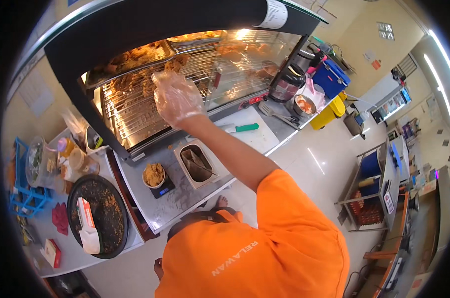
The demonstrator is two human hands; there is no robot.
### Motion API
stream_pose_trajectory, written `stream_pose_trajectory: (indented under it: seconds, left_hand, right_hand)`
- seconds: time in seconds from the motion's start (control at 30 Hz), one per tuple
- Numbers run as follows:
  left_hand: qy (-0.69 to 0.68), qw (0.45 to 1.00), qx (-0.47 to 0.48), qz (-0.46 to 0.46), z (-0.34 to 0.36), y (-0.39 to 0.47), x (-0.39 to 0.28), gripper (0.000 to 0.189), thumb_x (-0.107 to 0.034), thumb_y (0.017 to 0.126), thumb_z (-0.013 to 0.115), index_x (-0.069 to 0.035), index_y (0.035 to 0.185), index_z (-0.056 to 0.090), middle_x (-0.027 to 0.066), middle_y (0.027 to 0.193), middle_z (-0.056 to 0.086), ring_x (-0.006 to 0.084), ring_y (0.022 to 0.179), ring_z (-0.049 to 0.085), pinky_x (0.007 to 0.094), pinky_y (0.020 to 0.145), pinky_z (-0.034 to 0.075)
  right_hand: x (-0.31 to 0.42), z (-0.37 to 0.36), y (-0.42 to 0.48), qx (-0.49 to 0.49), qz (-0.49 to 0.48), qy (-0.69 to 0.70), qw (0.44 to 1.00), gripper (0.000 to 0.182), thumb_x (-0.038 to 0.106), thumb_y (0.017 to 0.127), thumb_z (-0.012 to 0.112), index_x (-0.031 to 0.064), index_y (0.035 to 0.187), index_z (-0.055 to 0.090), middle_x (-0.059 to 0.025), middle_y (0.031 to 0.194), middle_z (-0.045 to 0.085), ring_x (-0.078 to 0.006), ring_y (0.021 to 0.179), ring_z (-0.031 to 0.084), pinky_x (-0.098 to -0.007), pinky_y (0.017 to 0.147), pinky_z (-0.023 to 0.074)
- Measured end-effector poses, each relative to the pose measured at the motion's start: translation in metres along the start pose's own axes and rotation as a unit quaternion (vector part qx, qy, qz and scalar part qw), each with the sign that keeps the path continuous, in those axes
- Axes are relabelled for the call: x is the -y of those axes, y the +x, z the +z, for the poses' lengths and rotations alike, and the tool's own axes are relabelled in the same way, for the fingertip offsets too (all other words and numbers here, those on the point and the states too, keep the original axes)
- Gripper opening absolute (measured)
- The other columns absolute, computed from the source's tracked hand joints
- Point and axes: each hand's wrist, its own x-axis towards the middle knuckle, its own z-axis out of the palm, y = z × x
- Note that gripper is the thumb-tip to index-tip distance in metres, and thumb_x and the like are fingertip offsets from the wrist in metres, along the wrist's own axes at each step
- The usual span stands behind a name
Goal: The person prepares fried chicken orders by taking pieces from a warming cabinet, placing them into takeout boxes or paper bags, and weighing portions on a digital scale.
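My right hand [178,98], in a clear plastic glove, reaches into a lit food warmer [232,106]. Its fingers are curled, and a piece of fried chicken [176,63] shows at the fingertips. Below lies a wire rack [135,119] scattered with fried crumbs. A tray of fried food [139,56] sits on the shelf above. On the counter, a paper bowl of fried chicken [154,175] stands on a small black digital scale [163,189]. Only a small part of my left hand [158,269] shows, low beside my orange shirt; its grip is hidden.
A green-handled knife [246,127] lies on a white cutting board [264,138]. Beside the bowl stands a steel container [197,164] holding a metal scoop. A sliding glass pane [243,70] covers the warmer's right part. To the left is a round black tray [109,208] with crumbs.
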Motion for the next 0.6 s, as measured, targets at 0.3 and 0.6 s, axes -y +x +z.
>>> stream_pose_trajectory:
  seconds: [0.3, 0.6]
  left_hand:
    - [0.077, 0.97, -0.121, 0.194, -0.018, 0.03, 0.0, 0.031, -0.024, 0.099, 0.057, 0.003, 0.11, 0.067, 0.0229, 0.101, 0.07, 0.0338, 0.098, 0.068, 0.041, 0.086, 0.052]
    - [0.03, 0.992, -0.102, -0.069, 0.025, -0.069, -0.095, 0.03, -0.028, 0.096, 0.057, -0.005, 0.112, 0.068, 0.026, 0.108, 0.069, 0.0421, 0.104, 0.065, 0.0449, 0.091, 0.051]
  right_hand:
    - [-0.031, 0.031, 0.06, 0.046, -0.127, -0.073, 0.988, 0.046, 0.023, 0.092, 0.055, 0.0095, 0.136, 0.056, -0.0163, 0.132, 0.063, -0.0328, 0.123, 0.058, -0.0473, 0.106, 0.0422]
    - [-0.041, -0.001, 0.073, -0.041, -0.137, -0.133, 0.981, 0.033, 0.031, 0.091, 0.06, 0.0087, 0.113, 0.068, -0.014, 0.113, 0.068, -0.034, 0.11, 0.062, -0.0497, 0.098, 0.0465]
